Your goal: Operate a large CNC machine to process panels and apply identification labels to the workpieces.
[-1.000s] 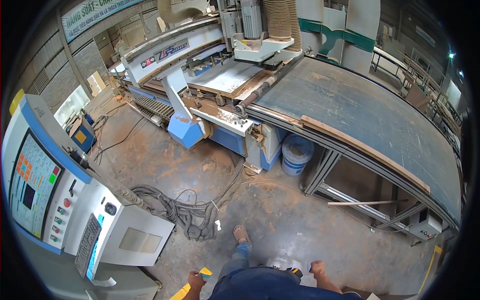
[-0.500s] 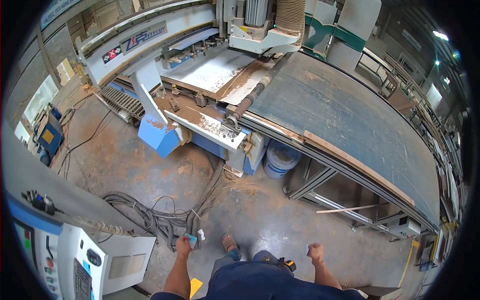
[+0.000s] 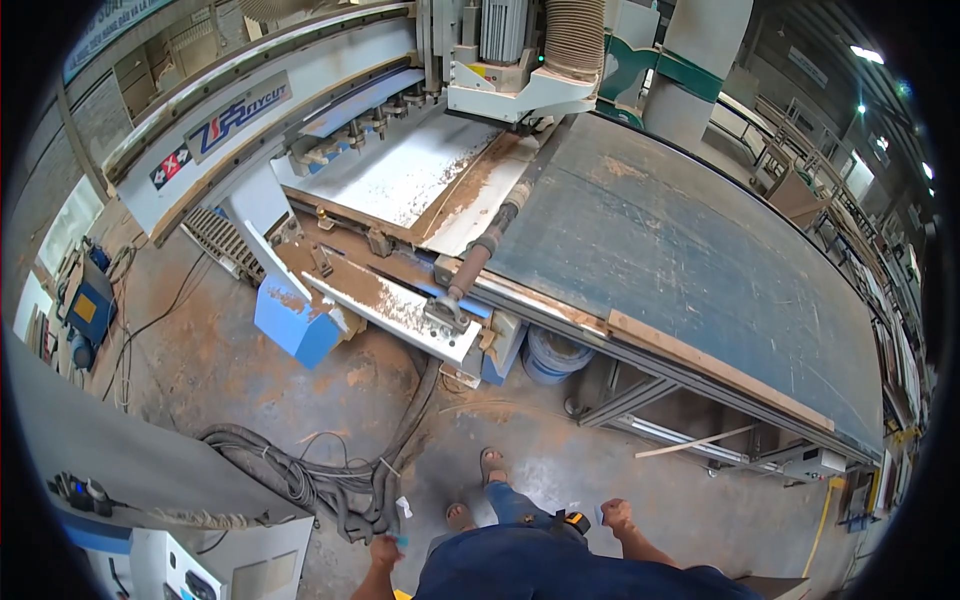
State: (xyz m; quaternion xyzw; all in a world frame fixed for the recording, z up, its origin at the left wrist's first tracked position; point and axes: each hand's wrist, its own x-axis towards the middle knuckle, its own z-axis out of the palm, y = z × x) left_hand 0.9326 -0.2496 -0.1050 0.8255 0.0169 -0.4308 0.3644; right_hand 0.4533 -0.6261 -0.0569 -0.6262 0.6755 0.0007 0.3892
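At the lower edge, my left hand is closed on a small flat teal piece, which pokes out past the fingers; its kind I cannot make out. To the right of my body, my right hand is held low with curled fingers, and a small pale flat piece shows at its left side. Neither hand touches the machine. A yellow and black tape measure sits at my waist between the hands.
Ahead stands a CNC router's gantry over a white panel with brown dust. A long dark table extends right, above a blue bucket. Thick cables lie on the floor near a control cabinet, lower left.
My feet have shifted in a step, and the machine appears lower and further left. My left hand has dropped toward the lower edge, still with the teal piece; my right hand has moved slightly left.
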